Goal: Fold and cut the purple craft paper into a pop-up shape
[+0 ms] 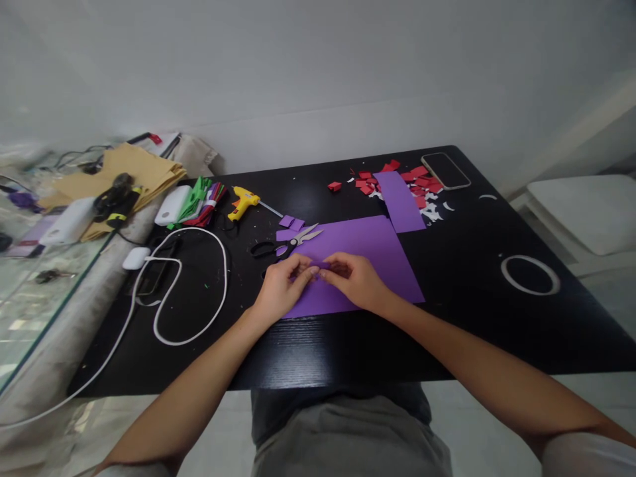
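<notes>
A small piece of purple paper [319, 264] is pinched between the fingertips of my left hand [285, 283] and my right hand [358, 279]. Both hands are closed and meet just over a large purple sheet [387, 255] lying on the black table. Black-handled scissors [285, 247] rest by the sheet's left edge with their blades parted, beyond my left hand. Several small purple paper pieces [292, 223] lie past the scissors. My fingers cover part of the held piece, so its exact shape is hidden.
Toward the back lie a yellow glue gun [243, 202], a purple strip [400, 202] over red paper pieces [365, 182], and a phone [446, 171]. A white cable [226, 265] loops at left. A white ring [530, 275] sits on the black table [467, 318] at right.
</notes>
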`<state>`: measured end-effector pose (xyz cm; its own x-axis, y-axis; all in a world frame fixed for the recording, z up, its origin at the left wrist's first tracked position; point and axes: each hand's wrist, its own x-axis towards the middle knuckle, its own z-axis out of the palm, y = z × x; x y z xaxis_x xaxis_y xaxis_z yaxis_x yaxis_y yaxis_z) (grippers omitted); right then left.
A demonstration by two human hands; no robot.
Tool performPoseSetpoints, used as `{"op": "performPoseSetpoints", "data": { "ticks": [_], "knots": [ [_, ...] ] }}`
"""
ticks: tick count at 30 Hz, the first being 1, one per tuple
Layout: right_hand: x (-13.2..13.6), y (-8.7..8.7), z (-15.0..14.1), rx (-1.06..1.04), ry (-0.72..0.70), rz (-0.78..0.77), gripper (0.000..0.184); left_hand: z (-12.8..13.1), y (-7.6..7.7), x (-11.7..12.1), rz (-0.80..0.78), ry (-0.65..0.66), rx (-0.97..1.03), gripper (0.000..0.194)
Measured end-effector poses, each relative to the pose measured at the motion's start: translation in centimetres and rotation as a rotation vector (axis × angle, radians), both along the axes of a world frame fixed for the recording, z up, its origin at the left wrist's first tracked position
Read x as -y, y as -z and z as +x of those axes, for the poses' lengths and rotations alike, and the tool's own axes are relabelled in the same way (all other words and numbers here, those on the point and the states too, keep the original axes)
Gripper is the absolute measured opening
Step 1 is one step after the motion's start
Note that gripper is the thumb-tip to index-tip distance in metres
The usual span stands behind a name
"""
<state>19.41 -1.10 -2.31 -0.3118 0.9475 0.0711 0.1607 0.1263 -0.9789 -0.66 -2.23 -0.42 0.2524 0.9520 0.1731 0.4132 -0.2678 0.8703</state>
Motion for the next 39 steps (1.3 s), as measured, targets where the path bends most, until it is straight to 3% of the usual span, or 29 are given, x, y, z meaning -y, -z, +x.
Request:
{"op": "performPoseSetpoints", "data": {
  "ticks": [4, 10, 20, 29, 39],
  "knots": [
    [0.0, -0.4, 0.0, 0.017, -0.046, 0.003, 0.022, 0.1, 0.0, 0.1, 0.010, -0.001, -0.019, 0.021],
    [0.2, -1.3, 0.2, 0.024, -0.005, 0.049, 0.022, 0.1, -0.4, 0.0, -0.005, 0.003, -0.013, 0.022],
    [0.3, -1.4, 0.1, 0.008, -0.015, 0.041, 0.023, -0.2, -0.8, -0.2, -0.062, 0.070, 0.010, 0.024],
    [-0.1, -1.7, 0.5, -0.042, -0.074, -0.014, 0.018, -0.1, -0.3, -0.2, -0.070, 0.032, 0.077, 0.023],
    [-0.2, -1.4, 0.4, -0.060, 0.000, 0.024, 0.016, 0.2, -0.5, 0.2, -0.029, 0.076, 0.049, 0.019]
  ]
}}
